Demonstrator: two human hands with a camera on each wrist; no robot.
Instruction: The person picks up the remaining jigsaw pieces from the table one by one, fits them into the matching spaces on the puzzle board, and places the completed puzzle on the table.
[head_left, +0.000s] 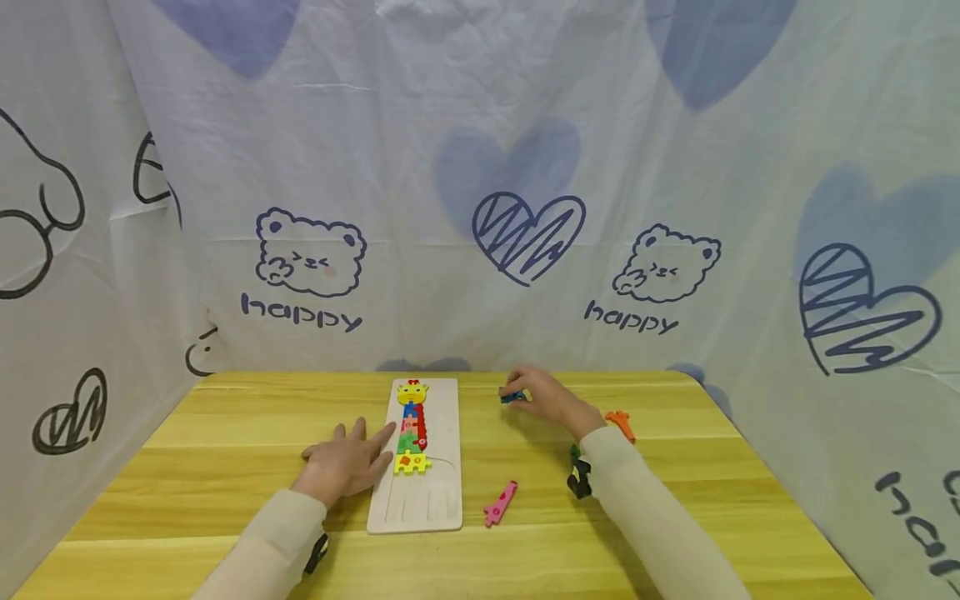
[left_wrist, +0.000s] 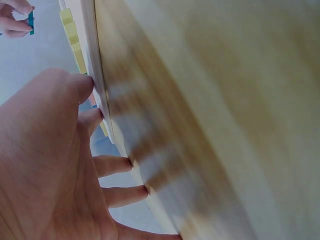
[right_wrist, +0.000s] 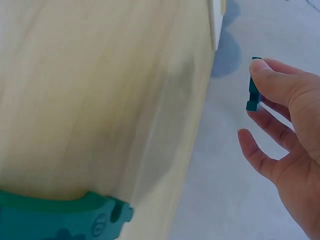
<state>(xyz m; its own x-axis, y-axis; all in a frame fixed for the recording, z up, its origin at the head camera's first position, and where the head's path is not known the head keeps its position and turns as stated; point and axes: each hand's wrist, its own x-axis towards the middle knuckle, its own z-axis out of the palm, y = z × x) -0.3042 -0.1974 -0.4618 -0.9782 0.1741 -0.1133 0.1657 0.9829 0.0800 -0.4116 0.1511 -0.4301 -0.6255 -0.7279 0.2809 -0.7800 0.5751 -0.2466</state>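
Observation:
A pale wooden puzzle board (head_left: 444,433) carries a partly filled giraffe: a yellow head (head_left: 412,394), blue, pink and green neck pieces, a red mane piece (head_left: 422,429) and a yellow body piece (head_left: 420,465). Spread beside the board's left edge, my left hand (head_left: 345,462) has its thumb and index finger at that edge and its other fingertips on the table. Above the table, right of the board, my right hand (head_left: 546,395) pinches a dark blue-green puzzle piece (right_wrist: 254,92) between thumb and fingers. The piece's lower end shows beneath the thumb in the right wrist view.
A pink puzzle piece (head_left: 500,504) lies right of the board's lower end. Farther right are an orange piece (head_left: 621,423) and a green piece (right_wrist: 60,217), the latter partly behind the right sleeve in the head view. A printed white curtain (head_left: 420,250) hangs behind the table.

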